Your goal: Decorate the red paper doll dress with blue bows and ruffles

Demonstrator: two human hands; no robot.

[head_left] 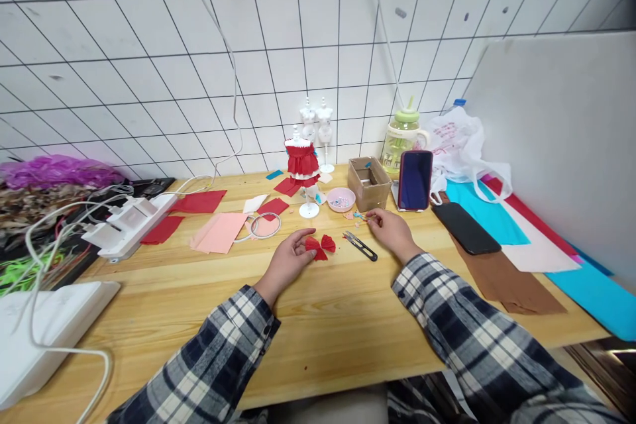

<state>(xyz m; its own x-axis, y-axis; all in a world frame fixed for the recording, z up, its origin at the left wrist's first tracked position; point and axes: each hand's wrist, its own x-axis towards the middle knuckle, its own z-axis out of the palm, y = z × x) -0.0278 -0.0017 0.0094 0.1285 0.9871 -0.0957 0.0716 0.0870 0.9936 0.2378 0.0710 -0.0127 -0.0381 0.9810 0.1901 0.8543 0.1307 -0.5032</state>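
My left hand (289, 257) pinches the edge of a red bow of pleated crepe paper (327, 244) between thumb and fingers, low over the table. To the right of the bow lies a pair of black-handled thread snips (362, 246), blades pointing back. My right hand (391, 230) rests by small pink and blue scraps (356, 215), its thumb and forefinger closed together. Whatever is between those fingertips is too small to name. Behind the hands, a small white dress form (309, 211) wears a red ruffled paper dress (303, 162). A pink bowl (341, 207) holds tiny beads.
Beside the bowl are a cardboard box (373, 193) and a propped phone (415, 180). Tape rings (265, 226) and pink paper (218, 233) lie left. A black phone (466, 228) lies on brown paper (501, 278) at right. A power strip (134, 228) with cables occupies the far left.
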